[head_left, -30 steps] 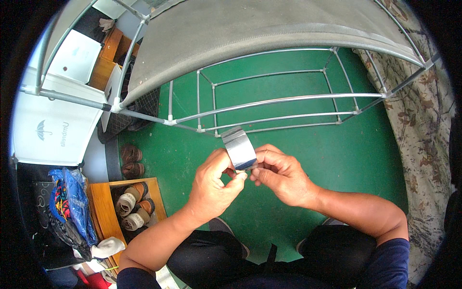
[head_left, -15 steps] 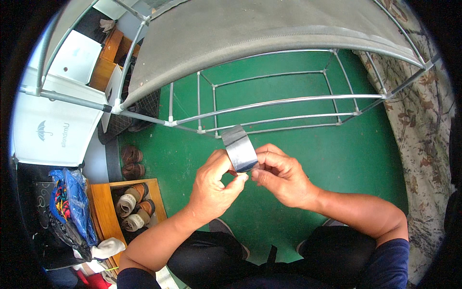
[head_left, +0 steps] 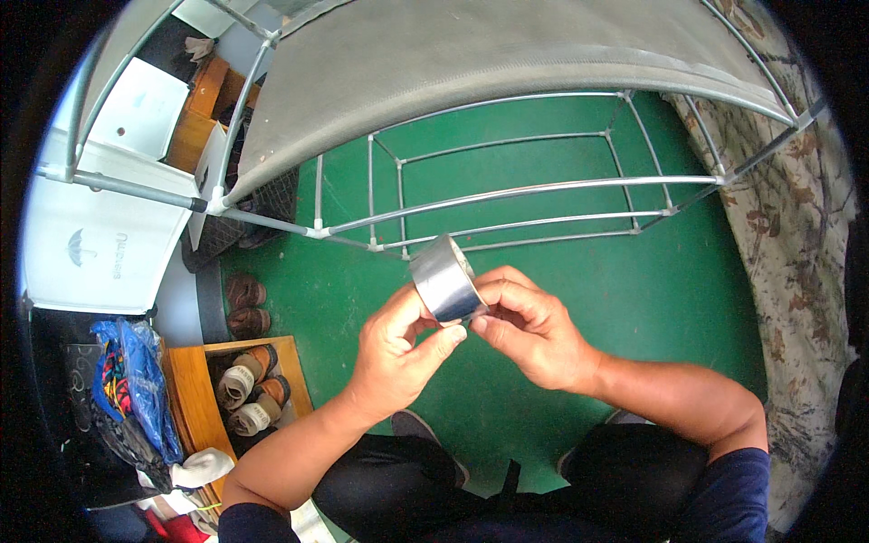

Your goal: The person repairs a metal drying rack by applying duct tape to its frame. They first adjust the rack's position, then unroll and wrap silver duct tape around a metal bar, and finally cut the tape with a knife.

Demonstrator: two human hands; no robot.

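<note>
Both my hands hold a roll of shiny silver tape (head_left: 446, 280) in front of me, above the green floor. My left hand (head_left: 398, 344) grips the roll from its left side, with the thumb below the lower edge and the other fingers partly hidden behind it. At the roll's lower right edge, my right hand (head_left: 534, 333) pinches with thumb and forefinger. Whether a loose tape end lies between those fingertips is too small to tell. Part of the roll's hollow core shows at its upper right.
A metal tube frame (head_left: 525, 192) with a grey fabric shelf (head_left: 507, 45) stands ahead. Camouflage cloth (head_left: 787, 362) hangs at right. On the left are a wooden shoe cabinet (head_left: 195, 380), shoes (head_left: 246, 308), a blue plastic bag (head_left: 145, 389) and a white box (head_left: 100, 226).
The tape roll has turned a little in my hands, so more of its core shows. My left hand has shifted slightly; my right has barely moved.
</note>
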